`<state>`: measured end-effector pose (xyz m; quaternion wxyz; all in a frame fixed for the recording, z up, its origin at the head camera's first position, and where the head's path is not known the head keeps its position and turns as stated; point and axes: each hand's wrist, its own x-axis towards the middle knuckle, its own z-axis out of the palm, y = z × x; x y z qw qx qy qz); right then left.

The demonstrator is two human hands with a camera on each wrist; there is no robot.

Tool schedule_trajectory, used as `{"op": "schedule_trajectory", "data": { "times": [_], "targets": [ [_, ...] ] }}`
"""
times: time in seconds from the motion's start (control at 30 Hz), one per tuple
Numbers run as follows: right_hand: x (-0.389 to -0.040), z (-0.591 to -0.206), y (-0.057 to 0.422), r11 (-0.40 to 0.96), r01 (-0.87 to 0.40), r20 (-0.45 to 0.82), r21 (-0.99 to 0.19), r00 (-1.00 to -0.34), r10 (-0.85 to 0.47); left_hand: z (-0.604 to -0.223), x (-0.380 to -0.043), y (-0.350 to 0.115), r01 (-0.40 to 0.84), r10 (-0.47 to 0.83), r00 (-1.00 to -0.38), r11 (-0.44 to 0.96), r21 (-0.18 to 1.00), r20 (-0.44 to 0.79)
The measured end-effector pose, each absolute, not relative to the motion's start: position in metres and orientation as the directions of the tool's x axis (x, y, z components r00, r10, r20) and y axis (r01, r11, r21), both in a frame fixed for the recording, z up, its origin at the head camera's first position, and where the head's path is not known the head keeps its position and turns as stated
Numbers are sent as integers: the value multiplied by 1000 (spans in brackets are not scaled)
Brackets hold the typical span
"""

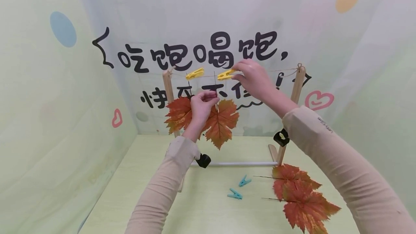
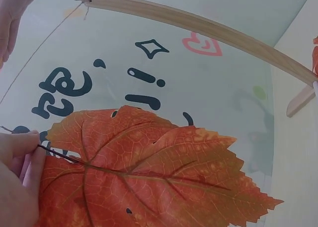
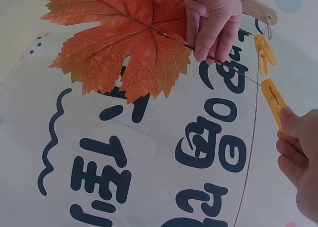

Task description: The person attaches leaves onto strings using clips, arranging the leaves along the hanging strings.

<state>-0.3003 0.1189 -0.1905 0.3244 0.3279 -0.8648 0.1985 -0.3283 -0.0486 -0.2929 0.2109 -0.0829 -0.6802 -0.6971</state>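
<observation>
Left hand (image 1: 202, 107): thumb and fingers narrowed, pinching the dark stem (image 3: 227, 65) of an orange-red leaf (image 1: 223, 122) that hangs below the string (image 3: 253, 132). Right hand (image 1: 255, 78): pinching the rear of a yellow clip (image 1: 225, 75), its nose at the string where the stem crosses. Cannot tell whether the clip has bitten both.

Risks, my judgement: a bite on string alone would drop the leaf once the left fingers part; so thin a stem could slide out. A tug could bounce the string and shake the neighbouring leaf (image 1: 177, 116) under its own clip (image 1: 195, 74).
</observation>
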Motion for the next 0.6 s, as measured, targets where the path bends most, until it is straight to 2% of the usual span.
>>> {"op": "schedule_trajectory", "data": {
  "times": [0.33, 0.6],
  "targets": [
    [-310, -190, 110, 726, -684, 737, -70, -526, -424, -294, -331, -49, 407, -191, -896, 1, 913, 400],
    [-315, -185, 106, 762, -633, 697, -138, -608, -379, -294, -333, -49, 412, -187, -897, -26, 911, 400]
  ]
}}
